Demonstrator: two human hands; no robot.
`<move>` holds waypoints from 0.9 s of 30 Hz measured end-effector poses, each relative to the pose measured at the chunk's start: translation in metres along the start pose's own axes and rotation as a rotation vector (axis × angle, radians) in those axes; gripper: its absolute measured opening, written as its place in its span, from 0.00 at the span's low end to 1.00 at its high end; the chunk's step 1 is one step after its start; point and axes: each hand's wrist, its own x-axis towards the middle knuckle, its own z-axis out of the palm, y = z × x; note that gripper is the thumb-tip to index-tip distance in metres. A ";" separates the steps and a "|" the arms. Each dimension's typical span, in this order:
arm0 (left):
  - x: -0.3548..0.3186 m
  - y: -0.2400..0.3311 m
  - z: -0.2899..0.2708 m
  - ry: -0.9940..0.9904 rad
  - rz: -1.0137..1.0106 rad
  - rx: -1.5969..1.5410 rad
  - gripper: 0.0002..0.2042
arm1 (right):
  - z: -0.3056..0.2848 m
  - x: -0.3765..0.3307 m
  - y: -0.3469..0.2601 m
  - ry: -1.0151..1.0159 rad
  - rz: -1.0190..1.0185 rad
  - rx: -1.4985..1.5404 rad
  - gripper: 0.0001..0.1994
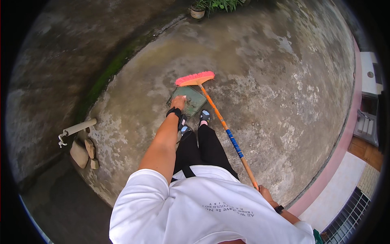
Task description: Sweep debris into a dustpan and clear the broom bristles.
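My left hand (178, 102) reaches down in front of my feet, its fingers closed at the near left part of a flat green dustpan (194, 100). The hand and forearm hide part of the dustpan, and its grip shows only partly. At the right, my right hand (266, 195) is wrapped round the upper end of the orange handle of a broom (214, 106). Blue wrapping circles the handle partway along. The broom's orange head with pink bristles (196, 77) lies just beyond the dustpan's far edge, bristles pointing away from me.
Stained concrete floor (260, 110) surrounds my shoes (204, 116). To the left, a pale pipe with a tap (80, 127) juts out near several stones (79, 154). A mossy wall base curves along the left. A potted plant (198, 13) stands far ahead; a pink ledge (345, 138) borders the right.
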 end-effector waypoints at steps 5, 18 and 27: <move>-0.019 -0.006 -0.009 -0.158 -0.270 -0.090 0.16 | -0.026 0.117 -0.037 0.114 -0.139 -0.068 0.06; -0.023 0.002 -0.014 -0.076 -0.299 -0.035 0.15 | -0.023 0.147 0.002 0.017 -0.151 -0.437 0.08; -0.018 -0.023 0.001 0.027 -0.246 -0.154 0.18 | -0.049 0.002 0.085 -0.210 0.074 -0.260 0.13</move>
